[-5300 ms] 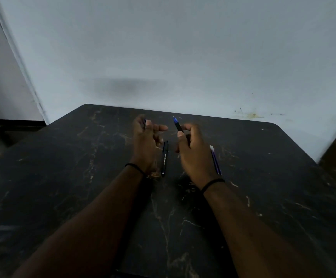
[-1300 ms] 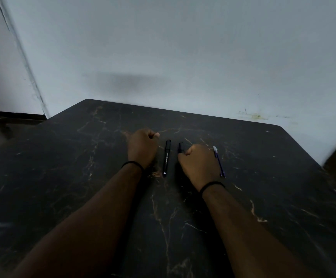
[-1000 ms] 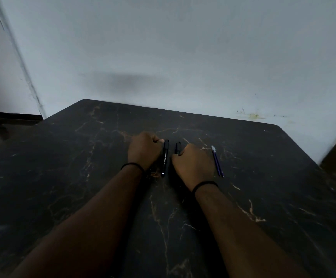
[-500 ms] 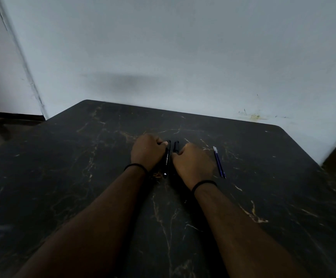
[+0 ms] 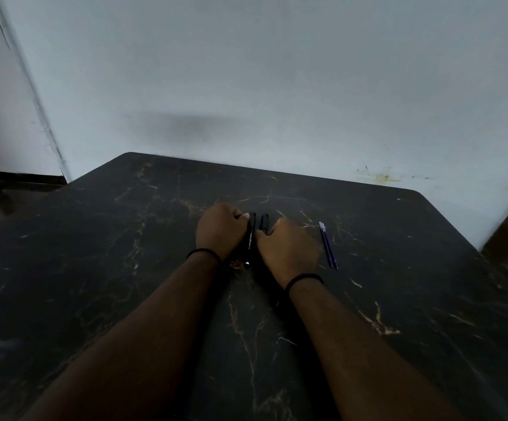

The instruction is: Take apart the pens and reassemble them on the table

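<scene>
Two black pens lie between the fists; left hand and right hand each touch one, grasp unclear. Barrel print unreadable.

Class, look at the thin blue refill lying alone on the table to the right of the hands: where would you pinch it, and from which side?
Pinch the blue refill at mid-length, from above, with fingertips on its two long sides. It lies flat on the table, thin and clear of the right hand, so only its sides offer purchase, and a middle hold should keep it level.

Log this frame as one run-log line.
left hand: touches black pen | right hand: holds second black pen | blue refill: on table
</scene>
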A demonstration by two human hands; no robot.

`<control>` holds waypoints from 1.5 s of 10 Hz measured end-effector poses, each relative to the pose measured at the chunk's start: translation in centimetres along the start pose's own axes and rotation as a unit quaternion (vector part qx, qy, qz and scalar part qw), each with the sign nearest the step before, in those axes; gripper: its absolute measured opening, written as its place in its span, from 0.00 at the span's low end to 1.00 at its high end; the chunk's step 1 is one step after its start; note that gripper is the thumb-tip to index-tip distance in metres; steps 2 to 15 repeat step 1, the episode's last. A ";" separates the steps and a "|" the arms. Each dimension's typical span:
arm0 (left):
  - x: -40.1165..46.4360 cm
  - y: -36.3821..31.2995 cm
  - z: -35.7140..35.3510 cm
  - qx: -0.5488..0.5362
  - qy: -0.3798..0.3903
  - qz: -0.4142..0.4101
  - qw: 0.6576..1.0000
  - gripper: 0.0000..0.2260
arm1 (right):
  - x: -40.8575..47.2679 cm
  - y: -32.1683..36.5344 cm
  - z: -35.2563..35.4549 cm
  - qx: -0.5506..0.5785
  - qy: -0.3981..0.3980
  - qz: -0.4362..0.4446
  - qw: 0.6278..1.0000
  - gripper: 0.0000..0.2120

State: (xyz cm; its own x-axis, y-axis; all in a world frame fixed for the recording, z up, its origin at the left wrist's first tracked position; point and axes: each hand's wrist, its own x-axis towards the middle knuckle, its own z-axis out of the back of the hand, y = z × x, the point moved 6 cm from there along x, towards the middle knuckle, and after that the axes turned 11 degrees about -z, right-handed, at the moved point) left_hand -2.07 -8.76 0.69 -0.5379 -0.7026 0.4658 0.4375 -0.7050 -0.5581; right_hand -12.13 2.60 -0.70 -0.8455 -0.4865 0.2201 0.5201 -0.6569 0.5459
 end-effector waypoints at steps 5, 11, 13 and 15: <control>-0.3 -0.2 0.2 -0.015 -0.006 0.004 1.000 0.16 | -0.4 -0.1 0.6 0.031 -0.004 -0.020 0.999 0.19; -0.3 -0.2 0.2 -0.015 -0.006 0.004 1.000 0.16 | -0.4 -0.1 0.6 0.031 -0.004 -0.020 0.999 0.19; -0.3 -0.2 0.2 -0.015 -0.006 0.004 1.000 0.16 | -0.4 -0.1 0.6 0.031 -0.004 -0.020 0.999 0.19; -0.3 -0.2 0.2 -0.015 -0.006 0.004 1.000 0.16 | -0.4 -0.1 0.6 0.031 -0.004 -0.020 0.999 0.19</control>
